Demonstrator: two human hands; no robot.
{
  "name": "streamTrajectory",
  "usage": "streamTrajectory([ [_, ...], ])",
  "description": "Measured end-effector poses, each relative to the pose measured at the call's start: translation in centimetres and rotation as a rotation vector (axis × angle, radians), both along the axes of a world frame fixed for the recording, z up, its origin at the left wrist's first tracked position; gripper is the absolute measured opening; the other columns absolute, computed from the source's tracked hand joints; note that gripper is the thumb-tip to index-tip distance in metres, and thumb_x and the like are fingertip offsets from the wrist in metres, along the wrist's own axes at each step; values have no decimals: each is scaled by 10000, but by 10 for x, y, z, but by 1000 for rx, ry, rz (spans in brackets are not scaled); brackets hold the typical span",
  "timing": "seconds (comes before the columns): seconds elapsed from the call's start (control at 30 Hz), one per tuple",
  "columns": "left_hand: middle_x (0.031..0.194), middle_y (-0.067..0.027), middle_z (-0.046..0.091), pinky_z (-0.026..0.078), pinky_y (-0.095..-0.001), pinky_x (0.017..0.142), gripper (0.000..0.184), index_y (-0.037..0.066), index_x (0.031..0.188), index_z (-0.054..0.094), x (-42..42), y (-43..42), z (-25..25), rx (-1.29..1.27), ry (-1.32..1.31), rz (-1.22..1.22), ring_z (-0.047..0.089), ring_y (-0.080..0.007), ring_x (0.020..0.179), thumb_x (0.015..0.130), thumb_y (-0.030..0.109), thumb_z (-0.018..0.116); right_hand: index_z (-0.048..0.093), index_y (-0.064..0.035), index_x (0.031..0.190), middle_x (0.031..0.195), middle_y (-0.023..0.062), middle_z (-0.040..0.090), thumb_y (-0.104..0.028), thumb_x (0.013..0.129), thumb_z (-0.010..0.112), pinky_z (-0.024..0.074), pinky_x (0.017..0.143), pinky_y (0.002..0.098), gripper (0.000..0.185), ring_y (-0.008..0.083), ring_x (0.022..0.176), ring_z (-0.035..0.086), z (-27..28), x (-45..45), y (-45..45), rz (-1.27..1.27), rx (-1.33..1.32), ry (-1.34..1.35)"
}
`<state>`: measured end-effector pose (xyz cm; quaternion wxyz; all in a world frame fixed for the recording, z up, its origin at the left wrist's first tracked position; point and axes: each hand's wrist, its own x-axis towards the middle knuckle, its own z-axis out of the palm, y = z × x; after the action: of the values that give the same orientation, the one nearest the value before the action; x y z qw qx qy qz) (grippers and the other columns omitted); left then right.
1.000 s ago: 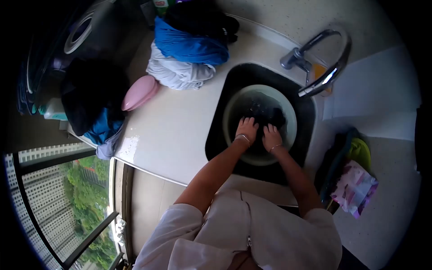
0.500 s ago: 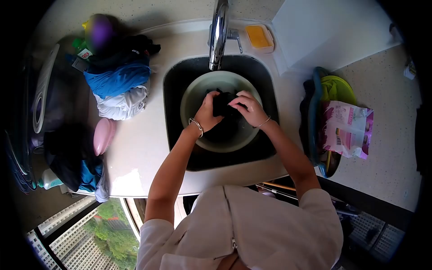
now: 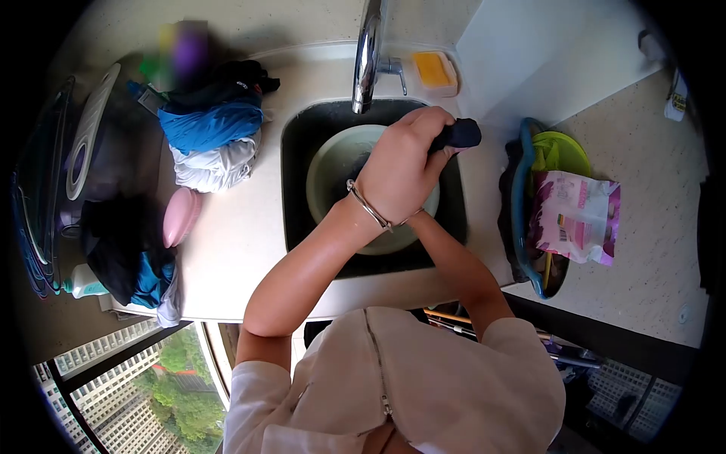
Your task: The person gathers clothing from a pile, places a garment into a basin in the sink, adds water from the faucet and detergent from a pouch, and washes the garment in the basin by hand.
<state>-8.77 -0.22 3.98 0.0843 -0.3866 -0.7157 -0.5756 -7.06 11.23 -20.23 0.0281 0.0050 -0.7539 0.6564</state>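
My left hand (image 3: 401, 163) is raised over the round basin (image 3: 324, 178) in the dark sink (image 3: 296, 151). Its fingers are wrapped round a small dark cloth (image 3: 460, 135), whose end sticks out to the right. My right hand is mostly hidden beneath the left one, with only its wrist (image 3: 416, 219) and forearm showing, so its fingers cannot be made out. Water fills part of the basin. Above the sink stands the chrome faucet (image 3: 368, 60).
Left on the counter lie blue (image 3: 212, 127) and white (image 3: 215, 163) clothes, a pink oval object (image 3: 181, 217) and dark clothes (image 3: 117, 242). A yellow soap bar (image 3: 432, 69) sits behind the sink. At right are a blue-rimmed basin (image 3: 519, 219) and a pink package (image 3: 578, 216).
Both hands have come up out of the basin, and the left now crosses over the right. The dark cloth has been lifted to the upper right. The view has swung round since the earliest frame.
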Motion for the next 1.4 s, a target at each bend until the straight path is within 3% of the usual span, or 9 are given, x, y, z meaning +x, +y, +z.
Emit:
streamTrajectory([
  [0.17,758,-146,607,463,-305,673,214,-21,928,557,-16,-43,-51,96,-472,312,590,-209,721,803,126,649,589,31,975,902,67,645,33,645,703,480,765,303,349,168,828,607,16,-37,22,-260,-153,46],
  [0.27,796,-64,612,459,-276,649,264,-7,970,566,-26,-71,-139,254,-875,550,548,-115,739,855,226,611,593,4,979,903,125,652,1,600,723,475,786,287,401,207,852,629,39,-49,38,-373,262,118],
  [0.47,1292,-129,425,432,-517,867,445,78,1269,384,-18,-53,-252,248,-1537,529,442,-302,1153,890,235,554,570,-69,980,1019,114,513,27,527,709,454,833,372,484,325,948,520,-4,-73,16,-373,695,53],
  [0.8,1385,-127,322,422,-577,885,575,131,1379,231,-9,-39,-295,417,-1944,732,368,-364,1216,907,275,524,326,-237,1375,1289,199,402,-284,725,707,411,887,498,755,377,1130,452,-48,-62,14,301,1378,-225],
  [1.03,1398,-135,358,178,-694,965,621,173,1358,360,1,-42,-264,857,-2099,0,367,-371,1244,896,587,336,506,-38,1132,1017,216,605,-214,687,735,467,823,415,531,377,949,586,-25,-35,-32,-151,546,-145],
  [1.23,1096,-101,571,443,-402,910,416,91,1171,516,18,-23,-351,1657,-1311,-808,548,-267,1018,931,399,370,501,-29,1181,1081,177,575,-116,664,716,468,828,377,566,344,967,572,62,30,-85,24,526,91],
  [1.3,1124,-92,564,433,-393,928,406,95,1190,504,14,-11,-360,1472,-1253,-839,537,-260,1045,938,380,362,503,-30,1180,1078,177,575,-112,662,713,466,832,378,565,347,967,570,57,26,-82,-18,545,106],
  [1.33,1167,-87,549,420,-389,946,418,94,1213,487,23,9,-341,2251,-1216,-842,518,-262,1085,941,381,353,506,-32,1179,1076,177,574,-107,659,710,463,836,379,563,349,967,567,52,20,-80,-57,562,122],
  [1.4,1182,-82,562,423,-382,951,426,92,1216,505,7,-11,-342,1760,-1427,-678,528,-258,1096,941,372,340,511,-35,1177,1071,177,573,-98,655,704,459,843,381,561,353,968,562,39,-1,-72,-133,600,173],
])
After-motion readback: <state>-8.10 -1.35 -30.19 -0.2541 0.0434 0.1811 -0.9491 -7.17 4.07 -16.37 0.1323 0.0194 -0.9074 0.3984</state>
